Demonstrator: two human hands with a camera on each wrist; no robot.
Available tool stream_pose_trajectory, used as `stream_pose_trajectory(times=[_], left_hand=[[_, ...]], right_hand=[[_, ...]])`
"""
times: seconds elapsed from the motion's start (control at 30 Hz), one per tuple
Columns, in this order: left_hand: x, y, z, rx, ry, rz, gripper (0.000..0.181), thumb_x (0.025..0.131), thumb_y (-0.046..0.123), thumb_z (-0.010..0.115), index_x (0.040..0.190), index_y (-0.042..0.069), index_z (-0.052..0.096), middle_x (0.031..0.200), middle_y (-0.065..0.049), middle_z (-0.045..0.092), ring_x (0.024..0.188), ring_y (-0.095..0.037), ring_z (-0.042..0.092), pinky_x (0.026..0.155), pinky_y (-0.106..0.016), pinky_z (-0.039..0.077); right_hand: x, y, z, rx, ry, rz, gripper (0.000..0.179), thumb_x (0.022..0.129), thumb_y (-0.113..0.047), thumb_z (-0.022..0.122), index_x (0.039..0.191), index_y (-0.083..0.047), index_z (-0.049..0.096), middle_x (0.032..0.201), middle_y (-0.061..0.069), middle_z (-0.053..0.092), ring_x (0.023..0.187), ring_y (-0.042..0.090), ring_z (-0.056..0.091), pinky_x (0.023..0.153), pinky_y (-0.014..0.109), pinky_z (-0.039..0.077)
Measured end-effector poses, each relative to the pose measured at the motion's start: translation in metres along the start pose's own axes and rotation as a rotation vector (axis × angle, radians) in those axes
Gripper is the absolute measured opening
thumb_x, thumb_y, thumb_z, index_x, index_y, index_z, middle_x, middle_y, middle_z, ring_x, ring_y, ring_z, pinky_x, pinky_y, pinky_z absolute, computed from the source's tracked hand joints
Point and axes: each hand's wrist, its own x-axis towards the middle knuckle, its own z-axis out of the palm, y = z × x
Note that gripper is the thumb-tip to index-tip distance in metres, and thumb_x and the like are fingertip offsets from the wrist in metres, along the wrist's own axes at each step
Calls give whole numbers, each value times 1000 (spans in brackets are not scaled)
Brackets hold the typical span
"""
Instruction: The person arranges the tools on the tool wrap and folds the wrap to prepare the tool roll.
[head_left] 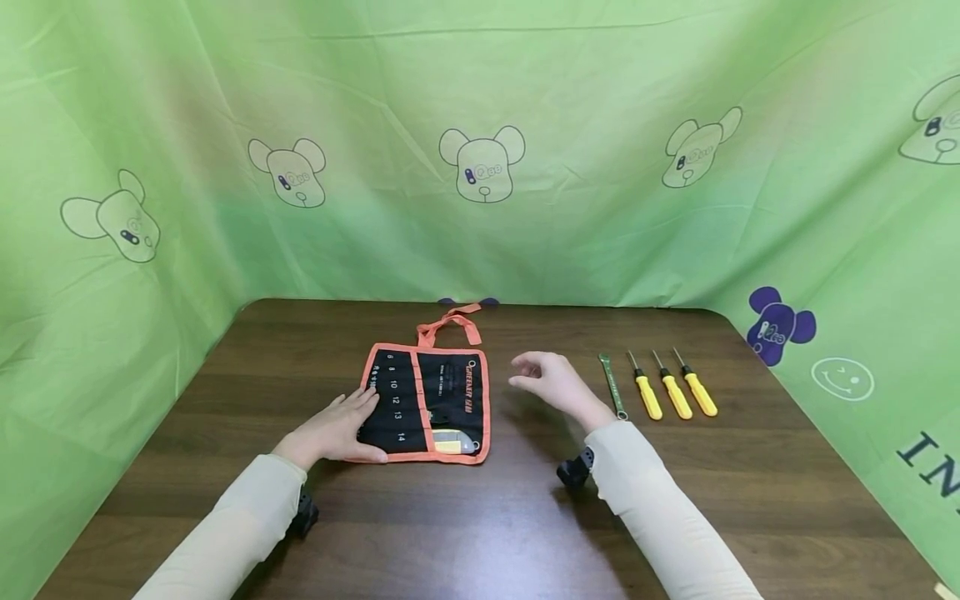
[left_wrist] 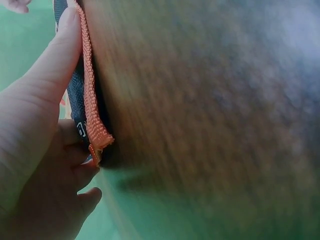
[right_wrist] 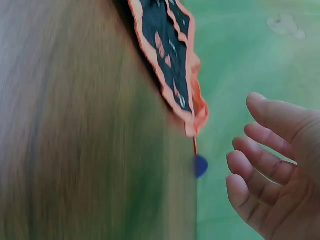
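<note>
A black tool pouch with orange trim lies flat on the table, numbers printed down its left part. A yellow and grey utility knife sits in its lower right pocket. My left hand rests on the pouch's left edge, fingers spread; in the left wrist view the thumb lies along the orange border. Off the pouch's right side hovers my right hand, fingers loosely bent and nothing between them. The right wrist view shows the same hand apart from the pouch.
Right of my right hand lies a green wrench. Beside it are three yellow-handled screwdrivers in a row. An orange tie strap extends from the pouch's top edge. A green printed curtain surrounds the brown table.
</note>
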Motion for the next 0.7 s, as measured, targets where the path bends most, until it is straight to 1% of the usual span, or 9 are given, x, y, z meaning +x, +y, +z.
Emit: stream_pose_trajectory(times=[0.33, 0.47, 0.63, 0.7], left_hand=[[0, 0, -1, -1, -8, -9, 100, 74, 58, 66, 140, -8, 29, 146, -24, 21, 135, -36, 17, 106, -50, 15], [1, 0, -1, 0, -9, -13, 100, 74, 58, 66, 140, -7, 29, 146, -23, 22, 135, -35, 17, 106, -49, 15], [0, 1, -2, -8, -4, 3, 101, 74, 60, 66, 139, -9, 30, 145, -25, 22, 134, -37, 17, 106, -51, 15], [-1, 2, -3, -12, -3, 9, 102, 73, 60, 66, 138, -10, 30, 145, -26, 23, 134, -37, 17, 106, -51, 15]], right_hand=[[-15, 33, -24, -13, 151, 68, 31, 82, -12, 70, 106, 6, 63, 83, 9, 63, 76, 23, 58, 70, 37, 47], [-22, 43, -32, -30, 188, 105, 32, 84, -12, 68, 108, 8, 61, 86, 14, 63, 79, 27, 59, 71, 41, 47], [-30, 59, -40, -39, 241, 149, 33, 84, -11, 67, 109, 10, 60, 88, 18, 63, 82, 31, 59, 73, 44, 46], [-34, 63, -44, -48, 249, 181, 34, 85, -12, 67, 110, 10, 59, 90, 19, 62, 84, 33, 58, 74, 45, 46]])
